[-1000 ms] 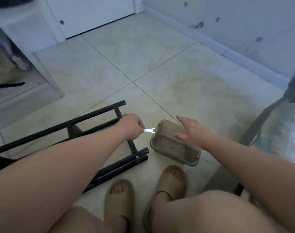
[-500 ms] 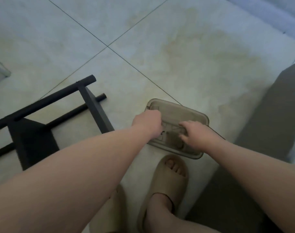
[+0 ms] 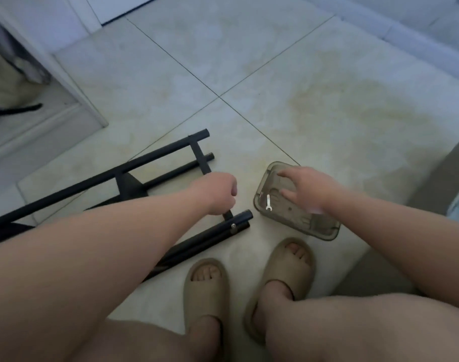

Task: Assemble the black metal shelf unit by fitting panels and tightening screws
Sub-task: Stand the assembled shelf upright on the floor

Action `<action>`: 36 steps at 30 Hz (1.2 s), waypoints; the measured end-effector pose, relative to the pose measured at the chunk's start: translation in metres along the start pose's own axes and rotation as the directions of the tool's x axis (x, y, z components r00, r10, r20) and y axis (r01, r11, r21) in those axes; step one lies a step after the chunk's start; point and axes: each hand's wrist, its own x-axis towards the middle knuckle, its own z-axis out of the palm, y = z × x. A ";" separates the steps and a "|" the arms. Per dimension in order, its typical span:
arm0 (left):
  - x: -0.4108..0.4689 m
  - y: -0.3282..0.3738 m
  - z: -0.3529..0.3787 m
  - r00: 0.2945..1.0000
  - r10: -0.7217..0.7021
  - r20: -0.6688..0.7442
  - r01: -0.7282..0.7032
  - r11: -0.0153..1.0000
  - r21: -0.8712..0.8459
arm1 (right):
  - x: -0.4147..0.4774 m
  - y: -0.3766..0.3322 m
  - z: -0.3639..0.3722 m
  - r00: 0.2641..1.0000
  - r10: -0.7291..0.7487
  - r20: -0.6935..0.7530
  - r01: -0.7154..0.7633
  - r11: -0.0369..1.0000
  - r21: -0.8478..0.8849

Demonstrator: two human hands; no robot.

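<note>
The black metal shelf frame (image 3: 155,158) lies flat on the tiled floor at the left, with a silver screw (image 3: 233,226) showing near the end of its near tube. My left hand (image 3: 218,192) is over the frame's crossbar with its fingers curled; nothing shows in it. A small white wrench (image 3: 268,202) lies inside a translucent brown plastic tray (image 3: 325,231) to the right of the frame. My right hand (image 3: 309,189) hovers over the tray with fingers spread, touching or just above its inside.
My two feet in beige sandals (image 3: 206,291) stand just in front of the frame and tray. A grey panel or fabric (image 3: 437,184) is at the right edge. A white cabinet corner (image 3: 74,74) stands at the left, a wall skirting (image 3: 406,40) at the back right.
The wrench has left my left hand and now lies in the tray. My left hand has pulled back left over the frame's crossbar. My right hand has opened over the tray.
</note>
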 end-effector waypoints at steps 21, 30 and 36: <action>-0.044 -0.097 0.090 0.993 0.090 0.081 -0.105 0.974 0.202 | 0.015 -0.066 0.062 0.922 -0.303 0.242 0.323 0.945 -0.050; -0.051 -0.098 0.058 0.993 0.095 -0.069 -0.075 0.967 0.244 | 0.024 -0.079 0.039 0.951 -0.309 0.032 0.306 0.949 0.072; -0.076 -0.107 -0.017 0.983 0.043 -0.178 -0.002 0.974 0.229 | 0.021 -0.110 -0.029 0.939 -0.328 -0.103 0.337 0.939 0.075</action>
